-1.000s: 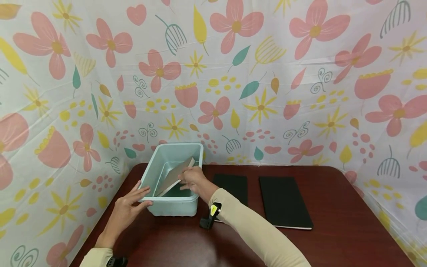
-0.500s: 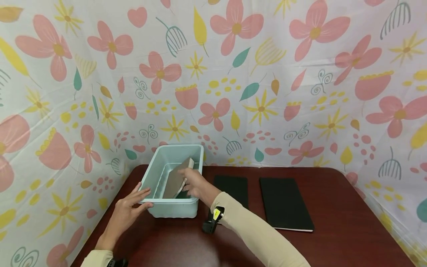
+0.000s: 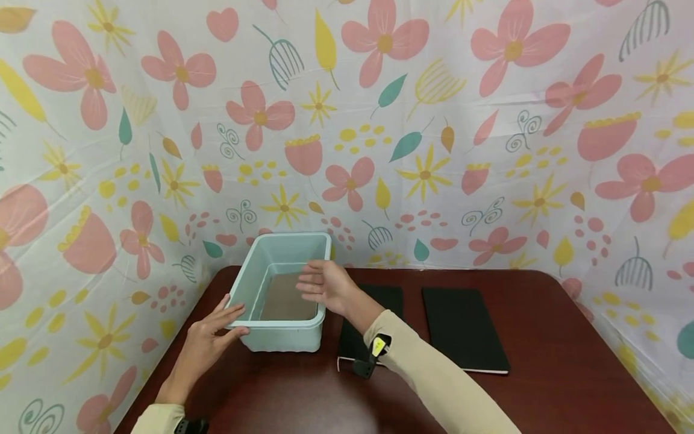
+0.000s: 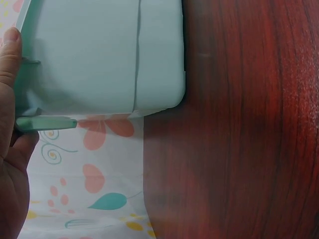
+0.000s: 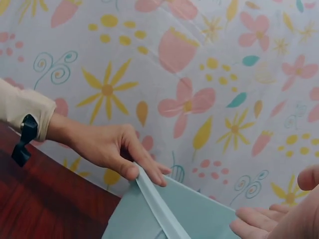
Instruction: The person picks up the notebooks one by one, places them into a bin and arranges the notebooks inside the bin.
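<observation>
A light blue plastic bin (image 3: 282,337) stands on the table's left. My left hand (image 3: 203,346) grips its near left corner, thumb on the outer side and fingers over the rim, as the right wrist view shows. Inside the bin lies a grey-brown notebook (image 3: 287,298), flat on the bottom; whatever is under it is hidden. Over the bin's right rim hovers my right hand (image 3: 331,286), palm turned to the left, fingers extended and holding nothing. In the left wrist view the bin wall (image 4: 89,55) fills the upper left beside the left hand (image 4: 12,164).
Two black notebooks lie right of the bin: one (image 3: 385,295) partly under the right forearm, another (image 3: 463,328) further right. The dark red-brown table (image 3: 547,337) reaches back to a flower-print cloth (image 3: 434,132) that hangs behind and at both sides.
The grey-brown notebook was tilted in my right hand and now lies flat in the bin. My right hand has let go and moved up and right. The left hand has stayed on the rim.
</observation>
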`<move>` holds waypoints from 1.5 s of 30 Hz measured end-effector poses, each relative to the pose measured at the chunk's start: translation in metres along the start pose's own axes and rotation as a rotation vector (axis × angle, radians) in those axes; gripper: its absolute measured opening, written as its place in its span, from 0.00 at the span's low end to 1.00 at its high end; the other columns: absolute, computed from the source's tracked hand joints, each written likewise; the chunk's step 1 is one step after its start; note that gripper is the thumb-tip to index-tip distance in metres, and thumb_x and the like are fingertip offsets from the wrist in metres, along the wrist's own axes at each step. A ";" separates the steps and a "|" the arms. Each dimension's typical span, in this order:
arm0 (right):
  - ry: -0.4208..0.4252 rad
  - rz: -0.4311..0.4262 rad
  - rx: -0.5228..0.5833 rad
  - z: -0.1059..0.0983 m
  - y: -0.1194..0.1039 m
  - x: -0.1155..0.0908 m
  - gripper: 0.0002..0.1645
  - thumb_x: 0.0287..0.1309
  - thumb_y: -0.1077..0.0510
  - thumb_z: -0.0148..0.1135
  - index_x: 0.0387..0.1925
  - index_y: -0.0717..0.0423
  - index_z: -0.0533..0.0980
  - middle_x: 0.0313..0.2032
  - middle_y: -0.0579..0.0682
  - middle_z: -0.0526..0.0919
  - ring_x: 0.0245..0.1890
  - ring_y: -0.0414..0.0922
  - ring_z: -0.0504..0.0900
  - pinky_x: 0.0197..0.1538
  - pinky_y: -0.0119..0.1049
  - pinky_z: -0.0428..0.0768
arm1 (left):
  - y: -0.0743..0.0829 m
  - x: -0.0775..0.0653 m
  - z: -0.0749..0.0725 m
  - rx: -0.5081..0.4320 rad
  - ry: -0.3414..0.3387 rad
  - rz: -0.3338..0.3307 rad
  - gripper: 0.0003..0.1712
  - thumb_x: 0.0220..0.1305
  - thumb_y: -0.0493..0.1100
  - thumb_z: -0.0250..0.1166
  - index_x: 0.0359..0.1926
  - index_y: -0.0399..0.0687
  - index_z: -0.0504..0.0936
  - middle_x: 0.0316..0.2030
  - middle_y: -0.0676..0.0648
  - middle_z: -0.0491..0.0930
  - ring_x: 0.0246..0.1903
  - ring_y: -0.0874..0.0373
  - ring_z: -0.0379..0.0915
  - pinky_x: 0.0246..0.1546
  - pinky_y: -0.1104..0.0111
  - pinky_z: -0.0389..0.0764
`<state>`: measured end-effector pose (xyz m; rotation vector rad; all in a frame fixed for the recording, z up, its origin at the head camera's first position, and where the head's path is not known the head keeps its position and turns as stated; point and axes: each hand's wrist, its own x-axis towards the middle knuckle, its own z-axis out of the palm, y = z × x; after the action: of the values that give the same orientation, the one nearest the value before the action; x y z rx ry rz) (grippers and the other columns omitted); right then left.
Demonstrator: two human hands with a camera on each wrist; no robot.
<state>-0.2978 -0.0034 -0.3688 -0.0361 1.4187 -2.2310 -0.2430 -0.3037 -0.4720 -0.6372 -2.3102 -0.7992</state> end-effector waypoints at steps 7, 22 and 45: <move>-0.038 -0.058 -0.028 -0.017 -0.008 -0.023 0.28 0.77 0.54 0.49 0.70 0.66 0.68 0.67 0.68 0.73 0.67 0.62 0.74 0.68 0.53 0.73 | -0.001 -0.001 0.000 -0.010 -0.001 -0.008 0.31 0.48 0.37 0.81 0.57 0.49 0.87 0.55 0.45 0.85 0.66 0.38 0.71 0.53 0.90 0.67; 0.019 -0.195 -0.160 -0.084 -0.022 -0.077 0.33 0.78 0.48 0.52 0.73 0.65 0.65 0.66 0.65 0.75 0.63 0.54 0.80 0.65 0.47 0.77 | -0.002 0.000 0.004 -0.001 0.022 -0.012 0.31 0.47 0.37 0.81 0.56 0.50 0.88 0.56 0.46 0.85 0.66 0.39 0.71 0.54 0.90 0.65; 0.457 -0.348 -0.783 -0.221 0.007 -0.161 0.39 0.78 0.39 0.48 0.74 0.62 0.64 0.62 0.65 0.79 0.53 0.40 0.86 0.53 0.32 0.83 | -0.004 -0.003 0.005 -0.038 0.025 -0.018 0.31 0.49 0.38 0.81 0.57 0.53 0.88 0.57 0.42 0.84 0.69 0.42 0.68 0.54 0.90 0.67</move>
<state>-0.2150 0.2484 -0.4383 -0.0377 2.6384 -1.8411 -0.2450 -0.3040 -0.4783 -0.6202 -2.2867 -0.8567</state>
